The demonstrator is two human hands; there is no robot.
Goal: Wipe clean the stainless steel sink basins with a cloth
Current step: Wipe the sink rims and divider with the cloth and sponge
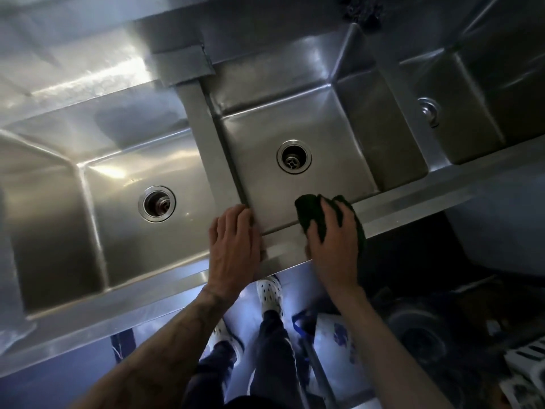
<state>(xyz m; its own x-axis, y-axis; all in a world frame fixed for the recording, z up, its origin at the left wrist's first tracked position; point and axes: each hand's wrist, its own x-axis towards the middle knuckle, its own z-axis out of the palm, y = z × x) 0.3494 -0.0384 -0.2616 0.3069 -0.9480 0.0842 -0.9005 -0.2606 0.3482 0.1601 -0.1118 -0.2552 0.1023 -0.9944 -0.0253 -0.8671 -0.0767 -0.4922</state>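
the right hand (333,246) clutches the dark green cloth (308,212) (bunched under its curled fingers, bulging out at 11 o'clock) on the front rim of the middle basin (362,119), 5 o'clock of the drain (294,156). the left hand (236,240) lies flat, fingers straight, on the divider (206,128).

Most of the dark green cloth (309,214) is buried under the right hand (333,246); only folds past the fingertips and along the hand's outer side show. The left basin (59,216) runs out of sight at the left, the right basin (472,128) at the right, its drain (429,110) partly behind the dividing rim (407,113). A black thing (364,10) at the sink's back edge is cut off and blurred. The clutter (418,340) below the front right corner is too dim to name.
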